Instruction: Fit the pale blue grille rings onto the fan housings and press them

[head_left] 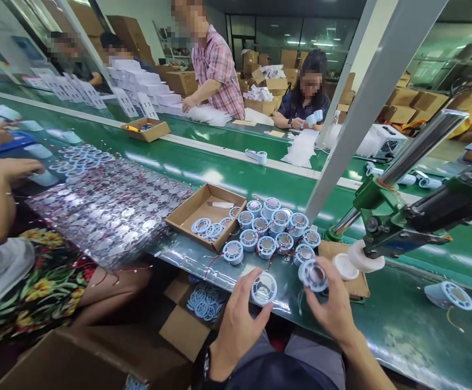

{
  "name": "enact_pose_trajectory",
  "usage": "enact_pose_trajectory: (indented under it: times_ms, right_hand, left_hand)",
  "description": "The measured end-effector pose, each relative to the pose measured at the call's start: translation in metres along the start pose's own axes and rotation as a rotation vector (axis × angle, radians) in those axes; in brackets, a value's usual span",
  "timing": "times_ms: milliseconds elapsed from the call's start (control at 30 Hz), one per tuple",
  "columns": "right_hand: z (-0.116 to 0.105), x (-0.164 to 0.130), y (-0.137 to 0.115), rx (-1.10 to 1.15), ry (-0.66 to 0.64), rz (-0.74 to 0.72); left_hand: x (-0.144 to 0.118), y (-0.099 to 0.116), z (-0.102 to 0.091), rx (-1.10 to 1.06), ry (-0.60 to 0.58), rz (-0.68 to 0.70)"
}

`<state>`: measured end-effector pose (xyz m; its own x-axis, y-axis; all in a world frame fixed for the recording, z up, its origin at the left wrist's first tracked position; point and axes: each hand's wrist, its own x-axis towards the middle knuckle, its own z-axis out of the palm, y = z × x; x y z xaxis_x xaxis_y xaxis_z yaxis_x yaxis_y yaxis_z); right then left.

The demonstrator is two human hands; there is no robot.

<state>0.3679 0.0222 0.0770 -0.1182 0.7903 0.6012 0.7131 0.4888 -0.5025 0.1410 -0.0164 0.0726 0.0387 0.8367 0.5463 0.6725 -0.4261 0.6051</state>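
Observation:
My left hand (238,319) holds a round pale-blue part (264,288) with a metal centre, fingertips at its left rim, just above the near edge of the green belt (402,319). A second round blue part (314,274) is pinched in my right hand (333,306), tilted toward me. Right behind both hands sits a cluster of several similar blue round parts (274,227) with thin red wires. At the right of my right hand a green hand press (386,227) rests its white head over a white disc (345,265) on a cardboard pad.
An open cardboard tray (191,208) holds blue rings. A sheet of wired metal discs (110,208) lies to the left, beside a neighbour's arm and floral clothing (45,281). Another blue part (449,295) lies at right. A slanted metal post (366,103) rises ahead. People work across the belt.

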Motion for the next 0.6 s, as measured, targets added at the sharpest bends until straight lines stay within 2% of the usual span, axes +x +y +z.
enact_pose_trajectory:
  times_ms: [100, 167, 233, 367, 500, 600]
  right_hand:
    - [-0.005, -0.032, 0.004, 0.080, -0.276, -0.037]
    - [-0.005, -0.046, 0.009, 0.109, -0.344, -0.008]
    - [-0.005, -0.055, 0.012, 0.148, -0.340, 0.043]
    - [0.004, -0.064, 0.006, 0.225, -0.249, 0.172]
    - [0.023, -0.063, -0.006, 0.227, -0.141, 0.282]
    - [0.025, -0.055, -0.020, 0.288, -0.081, 0.281]
  left_hand:
    - [0.005, 0.010, -0.010, -0.020, 0.014, 0.071]
    - [0.008, 0.018, -0.011, -0.050, 0.000, 0.111]
    - [0.011, 0.026, -0.009, -0.075, -0.007, 0.134]
    - [0.014, 0.038, -0.003, -0.081, 0.014, 0.160]
    - [0.017, 0.044, 0.002, -0.056, 0.021, 0.178]
    - [0.020, 0.051, 0.004, -0.028, 0.028, 0.193]
